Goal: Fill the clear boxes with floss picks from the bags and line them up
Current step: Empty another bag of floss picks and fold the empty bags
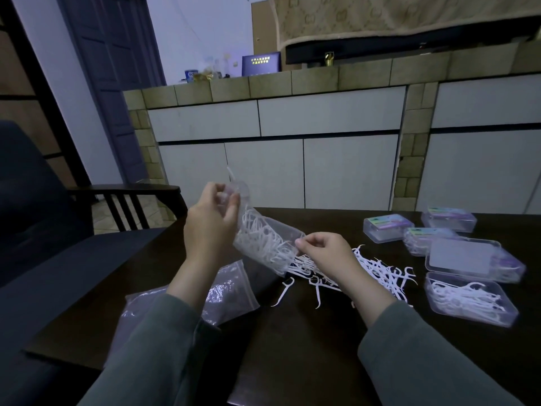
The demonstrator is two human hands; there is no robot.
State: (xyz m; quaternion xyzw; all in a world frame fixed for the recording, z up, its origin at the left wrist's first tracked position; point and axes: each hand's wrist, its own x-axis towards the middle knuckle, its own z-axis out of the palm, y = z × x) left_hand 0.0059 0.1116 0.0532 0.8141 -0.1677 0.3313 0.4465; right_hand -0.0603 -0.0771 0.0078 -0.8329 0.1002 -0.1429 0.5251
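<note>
A clear plastic bag (263, 238) full of white floss picks is held tilted above the dark table (307, 347), mouth down. My left hand (210, 218) grips its upper end. My right hand (325, 253) pinches its lower edge. White floss picks (377, 271) lie spilled in a loose pile under and right of my right hand. An open clear box (468, 300) at the right holds several picks. Behind it sits a closed clear box (468, 259) with picks inside. Three more closed boxes (386, 227) stand further back.
An emptied zip bag (228, 288) lies flat on the table under my left forearm. A dark chair (44, 215) stands at the left. A tiled counter with white cabinet doors (322, 127) runs behind the table.
</note>
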